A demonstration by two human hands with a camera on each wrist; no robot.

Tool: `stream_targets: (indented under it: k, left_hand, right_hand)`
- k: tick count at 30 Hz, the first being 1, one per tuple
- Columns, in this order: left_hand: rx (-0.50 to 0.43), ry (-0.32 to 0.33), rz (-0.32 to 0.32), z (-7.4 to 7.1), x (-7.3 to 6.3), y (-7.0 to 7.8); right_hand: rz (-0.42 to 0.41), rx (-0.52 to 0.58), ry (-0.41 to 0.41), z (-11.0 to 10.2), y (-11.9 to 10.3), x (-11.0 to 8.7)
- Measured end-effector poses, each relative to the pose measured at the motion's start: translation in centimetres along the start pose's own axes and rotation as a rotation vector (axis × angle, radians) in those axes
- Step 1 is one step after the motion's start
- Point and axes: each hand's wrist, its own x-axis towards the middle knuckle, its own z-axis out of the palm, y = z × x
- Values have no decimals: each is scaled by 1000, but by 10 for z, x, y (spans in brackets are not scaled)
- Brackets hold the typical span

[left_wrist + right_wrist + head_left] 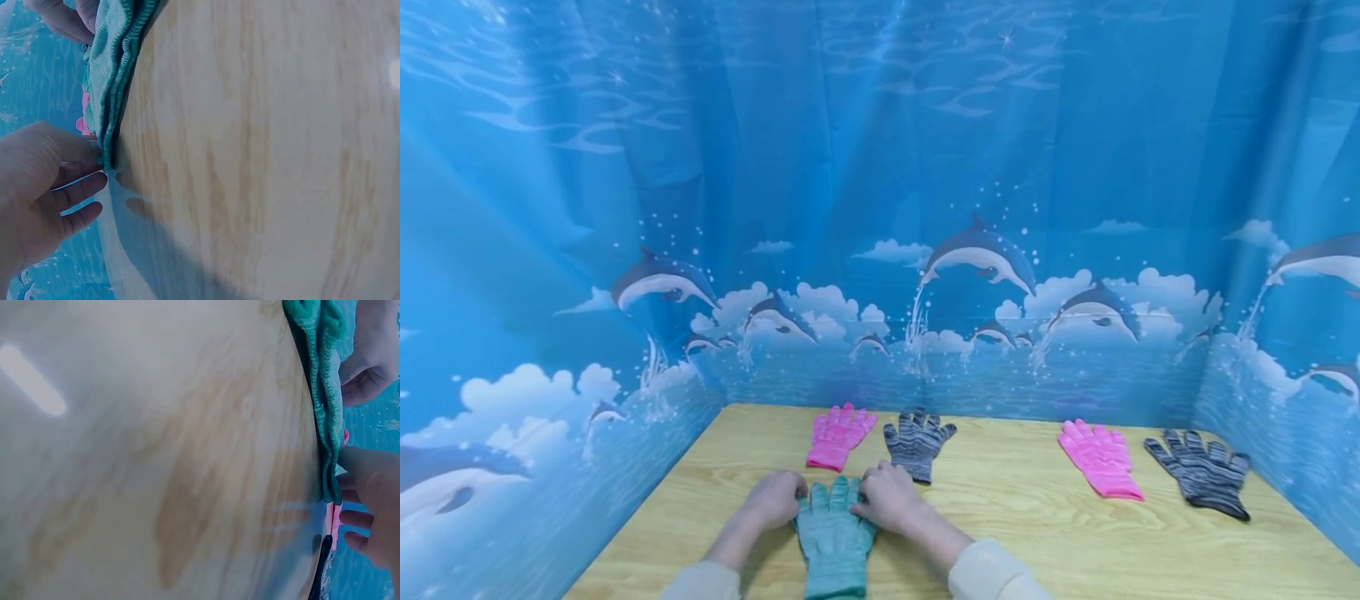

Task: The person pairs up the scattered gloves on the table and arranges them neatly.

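A green knitted glove [835, 546] lies at the table's near side, fingers pointing away and cuff towards me. My left hand [777, 498] is at the glove's left edge by its fingers; in the left wrist view, thumb and forefinger pinch the green fabric [115, 69] while the other fingers stay loose. On the opposite side my right hand [889, 497] pinches the glove near its right fingertips. Seen edge-on in the right wrist view, the green fabric [328, 406] shows layered edges, and its pinched tip is partly hidden behind my fingers.
Beyond my hands lie a pink glove [841, 436] and a grey-black striped glove [917, 446]. Farther right are another pink glove [1101, 460] and another striped glove [1204, 473]. A blue dolphin-print curtain [880, 208] borders the wood-grain table [1000, 517] at the back and sides.
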Motion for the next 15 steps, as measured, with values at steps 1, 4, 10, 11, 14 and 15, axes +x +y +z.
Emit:
stream_targets:
  k: [1,4,10,11,14,15]
  left_hand:
    - [1,0,0,0,0,0]
    - [4,2,-2,0,-1,0]
    - [14,12,8,0,-2,1]
    - [14,15,10,0,-2,1]
    - [13,20,15,0,-2,1]
    - [13,20,16,0,-2,1]
  right_hand:
    - [-3,-18,7,0,0,0]
    - [-45,-65,49,0,-1,0]
    - [-167,-30,40,-1,-3,-1]
    - [-174,-25,28,-2,-2,-1]
    - [-177,-26,10,-4,-1,-2]
    - [-179,-29,9,-5,-1,-2]
